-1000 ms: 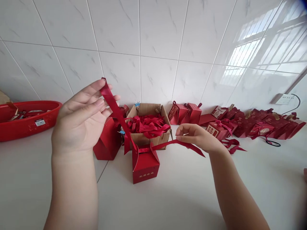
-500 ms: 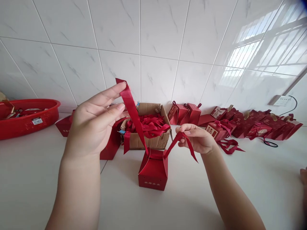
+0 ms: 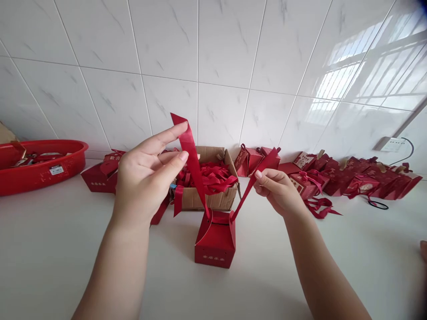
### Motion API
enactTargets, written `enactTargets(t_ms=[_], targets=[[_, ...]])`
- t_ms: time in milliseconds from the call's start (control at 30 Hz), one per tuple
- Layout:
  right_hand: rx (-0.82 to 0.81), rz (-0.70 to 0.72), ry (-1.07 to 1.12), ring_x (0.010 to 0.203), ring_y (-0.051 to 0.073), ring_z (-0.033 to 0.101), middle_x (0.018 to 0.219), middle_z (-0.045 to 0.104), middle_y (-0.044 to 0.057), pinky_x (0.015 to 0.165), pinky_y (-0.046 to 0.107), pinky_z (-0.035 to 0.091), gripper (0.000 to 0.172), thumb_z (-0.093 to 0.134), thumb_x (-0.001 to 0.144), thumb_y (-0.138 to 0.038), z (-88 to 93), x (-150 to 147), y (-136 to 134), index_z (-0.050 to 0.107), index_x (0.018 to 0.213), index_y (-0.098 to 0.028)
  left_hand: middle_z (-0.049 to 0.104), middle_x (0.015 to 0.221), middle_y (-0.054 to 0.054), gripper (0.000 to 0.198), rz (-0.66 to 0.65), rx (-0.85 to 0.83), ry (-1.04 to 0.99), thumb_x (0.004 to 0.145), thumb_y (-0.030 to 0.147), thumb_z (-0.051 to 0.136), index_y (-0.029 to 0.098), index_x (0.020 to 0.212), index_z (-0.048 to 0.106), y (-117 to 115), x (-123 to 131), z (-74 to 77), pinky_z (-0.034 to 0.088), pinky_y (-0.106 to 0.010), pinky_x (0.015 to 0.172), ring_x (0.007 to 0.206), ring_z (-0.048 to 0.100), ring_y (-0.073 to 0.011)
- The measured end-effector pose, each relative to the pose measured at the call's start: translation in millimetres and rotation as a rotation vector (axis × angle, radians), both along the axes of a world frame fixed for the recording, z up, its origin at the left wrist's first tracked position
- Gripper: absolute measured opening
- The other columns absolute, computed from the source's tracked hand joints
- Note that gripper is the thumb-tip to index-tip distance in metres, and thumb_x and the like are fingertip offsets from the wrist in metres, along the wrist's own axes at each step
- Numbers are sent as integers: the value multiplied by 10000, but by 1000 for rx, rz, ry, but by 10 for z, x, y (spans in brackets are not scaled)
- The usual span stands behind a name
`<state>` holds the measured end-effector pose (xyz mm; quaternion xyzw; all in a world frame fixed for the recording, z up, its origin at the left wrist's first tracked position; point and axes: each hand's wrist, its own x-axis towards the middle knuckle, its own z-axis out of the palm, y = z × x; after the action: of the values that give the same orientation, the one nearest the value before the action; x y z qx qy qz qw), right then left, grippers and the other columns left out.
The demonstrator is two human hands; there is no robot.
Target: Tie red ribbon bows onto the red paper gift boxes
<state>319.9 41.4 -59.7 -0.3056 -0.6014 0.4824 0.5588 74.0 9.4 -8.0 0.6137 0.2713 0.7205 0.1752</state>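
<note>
left hand (image 3: pixel 147 173): ribbon (image 3: pixel 196 173) held, thumb-index gap, box's (image 3: pixel 217 240) 10 o'clock
right hand (image 3: pixel 275 189): closed pinch on ribbon, 2 o'clock

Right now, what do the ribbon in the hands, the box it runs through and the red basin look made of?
Ribbon: probably satin, judging by its soft sheen.
Box: likely thin card with a smooth finish, going by its crisp folds and pale cut edges.
Basin: seemingly glossy plastic, from the highlights and smooth rounded rim.

On the bench (image 3: pixel 176 286): basin (image 3: pixel 40 178) left, carton (image 3: pixel 213 202) midway, gift boxes (image 3: pixel 362 187) right along the back edge; box (image 3: pixel 214 257) before the carton.
</note>
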Motion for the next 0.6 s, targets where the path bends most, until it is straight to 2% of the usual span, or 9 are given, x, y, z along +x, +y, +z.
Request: enactTargets(t_ms=[100, 233, 300, 433, 533, 600], targets=[[60, -111, -15, 505, 61, 423, 541, 557, -13, 491, 206, 324, 277, 728, 770, -364, 43, -6, -64, 626, 596, -174, 739, 966, -18, 401, 65, -9, -33, 725, 62, 726, 241, 1083, 706, -8, 32, 4, 572, -181, 716, 754, 695, -116], [105, -145, -10, 504, 63, 450, 549, 585, -1, 489, 201, 343, 298, 710, 788, -368, 83, -17, -117, 622, 580, -174, 712, 835, 8, 202, 18, 83, -28, 727, 22, 700, 205, 795, 751, 16, 32, -18, 553, -197, 687, 733, 675, -110], [112, -154, 2, 501, 64, 454, 538, 581, -2, 485, 197, 346, 312, 706, 792, -366, 93, -21, -129, 609, 567, -172, 701, 760, 1, 159, -46, 62, -25, 755, 40, 681, 190, 750, 736, 41, 20, -34, 549, -233, 721, 770, 672, -134], [104, -162, 30, 503, 67, 473, 530, 585, -4, 484, 190, 359, 298, 716, 783, -360, 106, -23, -147, 612, 572, -176, 691, 835, -30, 141, -275, -115, -96, 772, 128, 688, 186, 895, 726, 86, 5, -33, 539, -291, 786, 795, 643, -145], [92, -138, 31, 498, 64, 478, 520, 585, -6, 483, 184, 363, 300, 717, 783, -356, 121, -21, -165, 609, 570, -175, 636, 806, -22, 153, -424, -178, -153, 732, 166, 734, 183, 882, 708, 105, 16, -17, 528, -273, 759, 773, 606, -136], [90, -122, 26, 496, 62, 480, 512, 583, -9, 485, 180, 364, 303, 719, 783, -349, 132, -20, -178, 602, 565, -174, 612, 803, -8, 194, -455, -181, -183, 686, 131, 767, 186, 856, 694, 111, 33, -16, 514, -229, 736, 779, 590, -120]])
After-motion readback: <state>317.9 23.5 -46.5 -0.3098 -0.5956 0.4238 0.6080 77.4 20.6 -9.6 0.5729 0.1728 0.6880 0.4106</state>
